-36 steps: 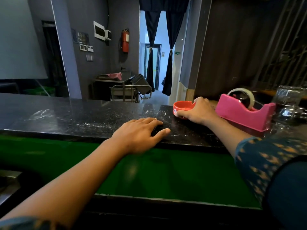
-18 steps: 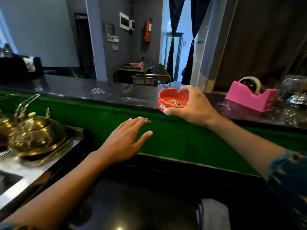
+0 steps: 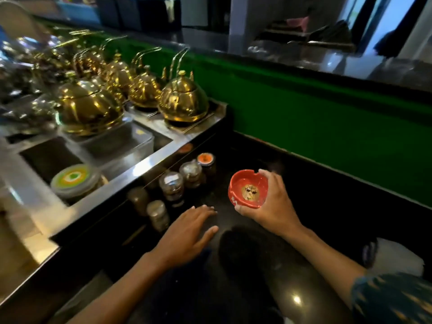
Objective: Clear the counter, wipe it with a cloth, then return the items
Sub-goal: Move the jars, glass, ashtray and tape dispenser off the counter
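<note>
Gripping the red ashtray (image 3: pixel 248 188) by its rim in my right hand (image 3: pixel 271 203), level so its ash stays in, I hold it above the lower black counter (image 3: pixel 315 183), my left hand (image 3: pixel 187 232) flat, fingers relaxed, holding nothing.

I've carried the red ashtray (image 3: pixel 248 191) off the upper counter ledge; my right hand (image 3: pixel 271 202) now grips it at frame centre, above the lower black counter (image 3: pixel 268 272). My left hand (image 3: pixel 187 232) dropped from the ledge to lower centre, fingers spread.
</note>
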